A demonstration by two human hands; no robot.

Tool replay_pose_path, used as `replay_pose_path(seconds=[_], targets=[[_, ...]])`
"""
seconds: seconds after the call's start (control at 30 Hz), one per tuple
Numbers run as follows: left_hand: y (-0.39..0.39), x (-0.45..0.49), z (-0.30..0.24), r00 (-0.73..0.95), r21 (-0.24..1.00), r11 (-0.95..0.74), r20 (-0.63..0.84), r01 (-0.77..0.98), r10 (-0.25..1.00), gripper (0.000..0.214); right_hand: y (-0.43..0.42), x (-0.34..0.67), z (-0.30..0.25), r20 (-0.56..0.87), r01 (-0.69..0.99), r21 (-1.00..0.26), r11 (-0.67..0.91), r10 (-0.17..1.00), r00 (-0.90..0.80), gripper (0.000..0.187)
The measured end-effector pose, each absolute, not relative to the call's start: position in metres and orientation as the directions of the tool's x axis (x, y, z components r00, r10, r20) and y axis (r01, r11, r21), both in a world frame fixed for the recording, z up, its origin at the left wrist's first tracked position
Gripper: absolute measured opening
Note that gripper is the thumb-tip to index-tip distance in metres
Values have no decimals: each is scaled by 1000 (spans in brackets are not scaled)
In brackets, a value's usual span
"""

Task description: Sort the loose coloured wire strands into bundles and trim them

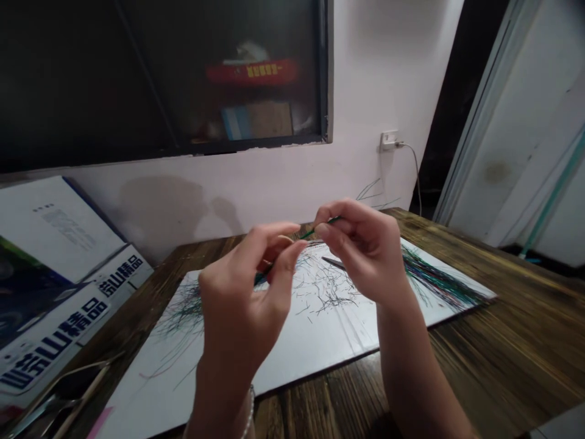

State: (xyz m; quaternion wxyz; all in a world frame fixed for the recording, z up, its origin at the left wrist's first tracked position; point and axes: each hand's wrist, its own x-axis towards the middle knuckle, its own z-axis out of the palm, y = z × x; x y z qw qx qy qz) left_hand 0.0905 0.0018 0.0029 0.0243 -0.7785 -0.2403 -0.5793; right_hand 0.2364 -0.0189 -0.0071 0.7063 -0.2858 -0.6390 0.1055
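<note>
wooden table [512, 317] under a dark window [91, 79]: left hand [242, 292] and right hand [365, 250] pinching a thin green rod [315, 231]

a white board [228, 390] is lying across the table, and its pale face seems to be serving as a ground against which fine strands can show up. long green and dark fibres [439, 277] are fanning out at its right end, more are trailing at its left, and short clippings [324, 286] are scattering across the middle. a slim dark tool [333, 263] is resting among them, close under the hands, perhaps kept there for easy reach. the left hand is hovering over the board, its thumb and fingertips closing on the lower part of the rod. the right hand is pinching the upper part between thumb and forefinger, with its other fingers folding inward. gripped at both ends like this, the rod is staying clear of the loose fibres below. a pale strand [287, 239] is showing near the left fingertips, though what it joins cannot be told. printed cartons [59, 329] are leaning near the wall [159, 207], and a wall socket [389, 140] is sending a white cable [414, 171] down toward the table.
</note>
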Motion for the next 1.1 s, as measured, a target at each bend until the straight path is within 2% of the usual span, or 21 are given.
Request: replay_pose_path(seconds=[0.1, 0.17, 0.3, 0.53, 0.77, 0.97, 1.1], targets=[[2, 94, 2, 256, -73, -881, 965, 468, 55, 23, -23, 235, -5, 810, 168, -582, 796, 551, 198, 5], [1, 97, 2, 249, -171, -844, 967, 508, -46, 22, -26, 234, -4, 802, 149, -591, 793, 559, 210, 4], [-2, 99, 1, 197, -169, -809, 978, 563, -67, 22, -31, 231, -3, 795, 113, -598, 793, 571, 205, 2], [-2, 97, 1, 158, -245, -809, 969, 534, -189, 23, -40, 230, 2, 754, 112, -652, 750, 627, 194, 3], [-6, 95, -1, 162, -258, -798, 966, 545, -201, 27, -37, 231, -1, 791, 96, -603, 792, 579, 199, 4], [-10, 93, -6, 194, -183, -799, 977, 573, -86, 33, -34, 232, -1, 799, 88, -589, 803, 564, 208, 3], [-10, 95, -6, 200, -174, -792, 978, 585, -68, 31, -33, 231, -1, 802, 107, -587, 803, 558, 214, 6]])
